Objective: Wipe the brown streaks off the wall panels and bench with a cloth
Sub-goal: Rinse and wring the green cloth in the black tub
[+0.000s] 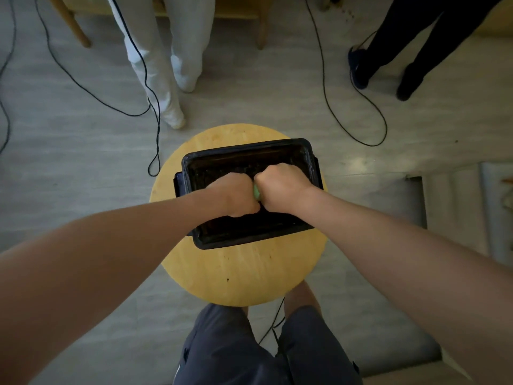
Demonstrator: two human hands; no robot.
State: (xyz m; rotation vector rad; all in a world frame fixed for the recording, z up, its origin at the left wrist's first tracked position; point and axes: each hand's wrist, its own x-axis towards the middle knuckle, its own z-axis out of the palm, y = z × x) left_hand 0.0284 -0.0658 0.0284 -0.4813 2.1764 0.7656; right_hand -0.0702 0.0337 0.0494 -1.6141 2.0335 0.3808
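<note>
Dark-blue fabric shorts point(227, 351) at 6 o'clock mark the operator's stance, directly behind a round, pale-yellow wooden stool point(238, 273). Seated on the stool top, offset toward 12 o'clock, is a black rectangular plastic tub point(249, 241). Its interior is dark, and whether it holds water cannot be determined. Both hands are clenched above the tub, fists set side by side. The left hand point(238, 195) and the right hand point(280, 187) each grasp part of a pale-green cloth point(256, 191), of which only a small wedge shows between them. This opposed two-fist grip is judged to be a wringing action, held over the tub so that any run-off drops into the container rather than onto the grey plank floor point(83, 162). Wiping of the panels and bench is not yet under way. Thin black cables point(327, 107) loop across the floor at 10 and 2 o'clock. Farther out, legs in white trousers point(155, 51) stand at 11 o'clock and legs in dark trousers point(410, 37) at 1 o'clock. Light wooden furniture point(75, 26) lines the 12 o'clock edge. Whether it is the bench cannot be confirmed, and no brown streaks can be identified. No brand, label or legible writing is visible.
</note>
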